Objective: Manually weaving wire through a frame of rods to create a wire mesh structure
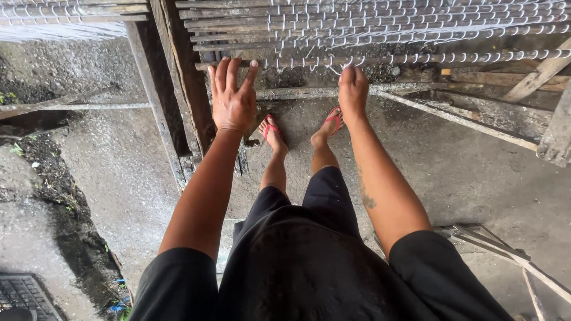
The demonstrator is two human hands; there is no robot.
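Observation:
My left hand [232,98] is spread flat, fingers apart, against the lowest metal bar [309,60] of a frame strung with wire mesh [380,27]. My right hand [353,92] is curled with its fingers hooked into the wire loops along the mesh's bottom edge. Both arms reach forward from black sleeves. Below them my feet in red flip-flops [270,128] stand on wet concrete.
A dark wooden post [178,89] slants down beside my left hand. Wooden planks [535,77] and a thin rod [458,119] lie to the right. Wet concrete floor [119,160], soil and weeds at left, a grate [24,294] at bottom left.

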